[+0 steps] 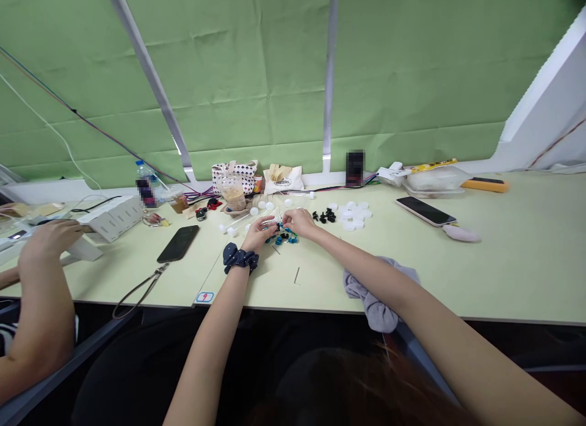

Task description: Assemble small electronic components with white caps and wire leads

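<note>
Looks partway through fiddly hand work on small parts; can't call a finished count from this view. In hand: one small dark part (278, 227), held low over the table (320, 298), right at a loose cluster of blue pieces (289, 238). Too small to sort done from not done there. Loose and out of hand, so likely not worked through: black parts (326, 216) clumped just right of the right hand (298, 222), white discs (353, 216) bunched beyond. L-shaped key (297, 276) flat nearer the front edge, out of grip.

Pose: both forearms reaching forward and converging, hands almost meeting at the blue cluster. Left hand (259, 232) coming in from its own side, fingers apparently pinched on the small dark part. Right hand back up, fingers curled down toward same spot; can't tell whether grasping or just steadying. Dark scrunchie (239, 259) around left wrist; right forearm passing over grey cloth (365, 288).
</note>
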Motion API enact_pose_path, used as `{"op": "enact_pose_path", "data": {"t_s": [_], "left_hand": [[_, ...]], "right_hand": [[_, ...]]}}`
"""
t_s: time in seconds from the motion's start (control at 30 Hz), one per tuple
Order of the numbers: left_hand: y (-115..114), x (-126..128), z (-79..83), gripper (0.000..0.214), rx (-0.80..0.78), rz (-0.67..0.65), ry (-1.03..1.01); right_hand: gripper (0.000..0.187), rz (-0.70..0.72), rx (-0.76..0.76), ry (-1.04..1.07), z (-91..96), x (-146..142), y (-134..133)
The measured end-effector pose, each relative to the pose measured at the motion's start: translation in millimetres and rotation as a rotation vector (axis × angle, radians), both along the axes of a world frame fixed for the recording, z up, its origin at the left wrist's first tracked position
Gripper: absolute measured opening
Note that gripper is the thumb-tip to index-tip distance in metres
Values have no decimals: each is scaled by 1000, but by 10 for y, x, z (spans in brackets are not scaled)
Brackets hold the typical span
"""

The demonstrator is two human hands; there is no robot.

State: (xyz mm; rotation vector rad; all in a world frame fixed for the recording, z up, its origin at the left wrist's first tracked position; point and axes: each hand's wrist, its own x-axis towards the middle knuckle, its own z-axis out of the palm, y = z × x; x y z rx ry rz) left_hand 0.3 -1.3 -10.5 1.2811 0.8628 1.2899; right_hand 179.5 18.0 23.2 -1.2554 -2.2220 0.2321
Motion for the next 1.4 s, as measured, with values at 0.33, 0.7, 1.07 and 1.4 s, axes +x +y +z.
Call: {"op": "enact_pose_path", "data": {"t_s": [0.33,0.7,1.07,1.4], "left_hand": [[-11,10,9,55,-5,-21,4],[-28,20,33,54,-12,-3,-24],[164,-72,-119,29,160,416,175],[153,-90,-150,22,162,504,339]], "right_hand": [[12,-4,30,-14,-17,4,3],[12,5,28,19,-13,1,-17],[15,-205,-127,-155,-115,222,230],[16,-236,-183,-155,-232,301,354]]}}
